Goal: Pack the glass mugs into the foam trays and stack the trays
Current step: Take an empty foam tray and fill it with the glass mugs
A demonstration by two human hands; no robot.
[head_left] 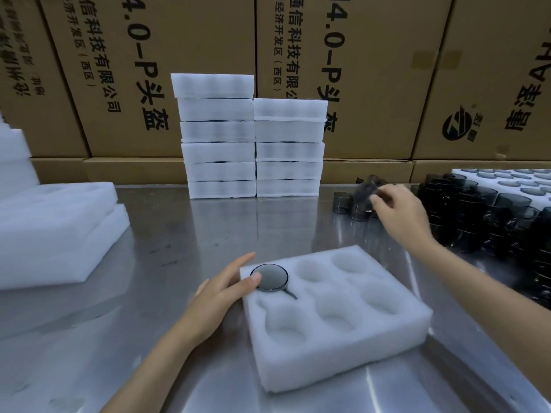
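A white foam tray (343, 353) with several round pockets lies on the steel table in front of me. One dark glass mug (271, 277) sits upside down in its far left pocket, handle in the slot. My left hand (220, 296) lies at the tray's left edge, with its straight thumb touching the mug's base. My right hand (396, 210) reaches to the right rear and pinches a blurred dark mug (365, 189) lifted above other mugs. A crowd of dark glass mugs (477, 210) stands on the table at the right.
Two stacks of packed foam trays (253, 138) stand at the back of the steel table (185, 228). Empty foam trays (53, 228) are piled at the left. Another foam sheet with mugs (507, 180) lies far right. Cardboard boxes (372, 70) form a wall behind.
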